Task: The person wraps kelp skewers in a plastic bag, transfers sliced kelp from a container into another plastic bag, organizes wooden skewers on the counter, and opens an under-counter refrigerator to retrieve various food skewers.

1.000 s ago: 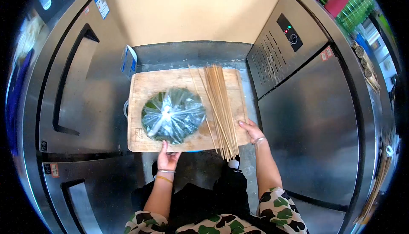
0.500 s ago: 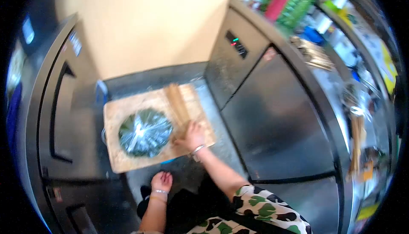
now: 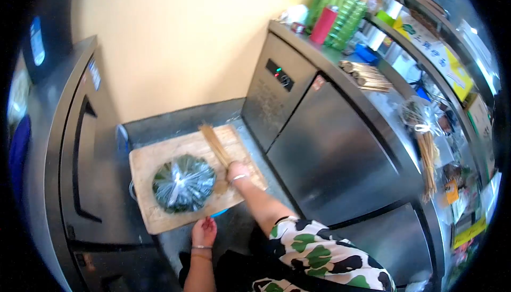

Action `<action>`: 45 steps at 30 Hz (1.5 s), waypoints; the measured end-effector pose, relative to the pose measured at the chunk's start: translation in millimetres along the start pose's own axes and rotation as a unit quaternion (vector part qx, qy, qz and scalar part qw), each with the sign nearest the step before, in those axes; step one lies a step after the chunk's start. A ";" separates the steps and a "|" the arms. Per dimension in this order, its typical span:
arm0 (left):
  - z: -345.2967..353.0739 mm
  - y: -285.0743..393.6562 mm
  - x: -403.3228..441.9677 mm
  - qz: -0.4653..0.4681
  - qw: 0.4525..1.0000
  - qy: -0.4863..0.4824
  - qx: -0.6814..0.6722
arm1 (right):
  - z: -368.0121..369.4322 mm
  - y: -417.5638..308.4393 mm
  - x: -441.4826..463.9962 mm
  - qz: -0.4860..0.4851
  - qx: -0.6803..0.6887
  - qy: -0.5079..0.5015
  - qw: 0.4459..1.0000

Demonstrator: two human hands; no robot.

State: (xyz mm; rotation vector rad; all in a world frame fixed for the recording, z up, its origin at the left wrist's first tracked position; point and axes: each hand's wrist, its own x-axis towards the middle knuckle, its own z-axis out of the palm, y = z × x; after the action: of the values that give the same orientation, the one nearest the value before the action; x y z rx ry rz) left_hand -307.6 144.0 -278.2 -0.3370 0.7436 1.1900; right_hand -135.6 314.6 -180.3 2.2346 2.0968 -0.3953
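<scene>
A wooden board (image 3: 154,218) lies low before the wall. On its left part rests a round, dark green leafy bundle (image 3: 183,183) in clear plastic, gathered at the top. My right hand (image 3: 238,171) is closed around the lower end of a bunch of thin wooden sticks (image 3: 215,146) on the board's right side. Just off the board's near edge is my left hand (image 3: 204,232), palm up with curled fingers; whether it holds anything is not clear.
Steel cabinets (image 3: 330,148) stand on the right and a steel door (image 3: 101,169) on the left. The right counter bears a red bottle (image 3: 323,25), green-wrapped bundles (image 3: 348,21), stick bundles (image 3: 367,75) and a bagged bunch of sticks (image 3: 427,159).
My right hand has left the board's right edge and closed on the sticks, which are now gathered tighter. My left hand has let go of the near edge. The view has turned right.
</scene>
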 end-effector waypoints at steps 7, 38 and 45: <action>11.9 3.3 -8.4 -0.019 0.999 0.036 -0.009 | 2.3 4.5 18.9 0.039 -0.016 -0.019 0.999; 162.5 -50.9 -103.9 -0.207 0.929 -0.297 0.071 | -381.4 240.5 -105.7 -0.042 0.089 0.532 0.841; 207.9 -83.4 -139.9 -0.164 0.957 -0.240 -0.002 | -418.0 319.0 -51.8 0.097 0.076 0.399 0.909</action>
State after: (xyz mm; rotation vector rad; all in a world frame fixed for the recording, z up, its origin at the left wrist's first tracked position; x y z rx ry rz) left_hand -183.8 139.5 -44.9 -0.1554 0.2476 0.9049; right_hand 239.6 327.4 191.5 3.0211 2.1318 0.4806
